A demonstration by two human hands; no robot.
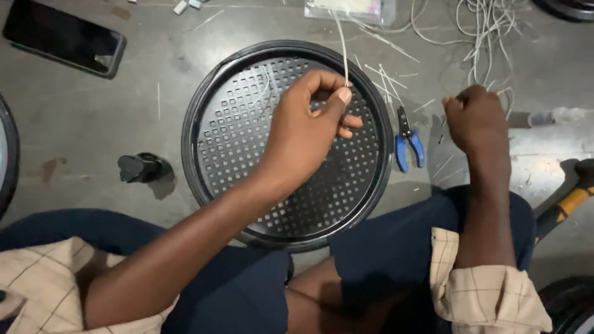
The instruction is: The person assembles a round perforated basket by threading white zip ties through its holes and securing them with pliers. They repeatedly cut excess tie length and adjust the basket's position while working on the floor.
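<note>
Grey concrete floor is serving as the bench. Left hand (303, 133) is pinching a thin white wire (341, 43) between thumb and fingers, above the round black perforated grille (229, 142); right hand (473, 117) is hovering curled, grip unclear, near loose white wires (489, 28). Blue-handled cutters (408, 139) are lying just right of the grille, a phone (62, 37) far left.

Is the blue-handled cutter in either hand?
No: the blue-handled cutter lies on the floor between the perforated round grille and the right hand.
</note>
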